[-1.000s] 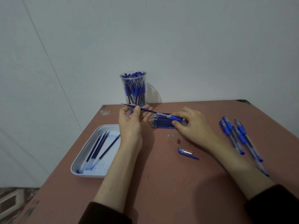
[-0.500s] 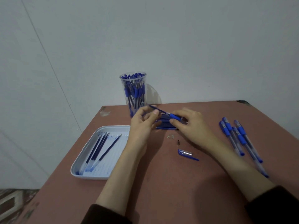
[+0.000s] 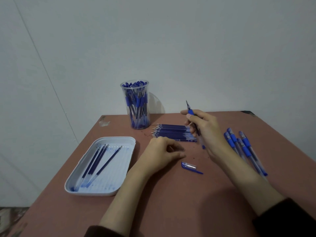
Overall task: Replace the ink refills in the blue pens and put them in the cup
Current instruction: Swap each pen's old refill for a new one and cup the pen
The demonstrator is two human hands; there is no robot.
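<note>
The right hand grips a blue pen, fingers and thumb curled round its barrel. The pen stands nearly upright with its uncapped tip pointing up. Most of its barrel is hidden inside the fist, and only the lower end shows below it. The left hand rests knuckles-up on the bench with its fingers curled under. I cannot tell whether it pinches anything, since the fingertips are hidden.

Just beyond both hands lies a flat pile of fresh ink refills, its right end covered by the right hand. A loose pen cap lies on the bench just near of the left hand. The clear cup, packed with blue pens, stands at the far edge of the bench, left of the refills. At the near left a white tray, smeared with blue ink, holds several used refills. To the right lie a few loose pens, partly hidden behind the right forearm.
</note>
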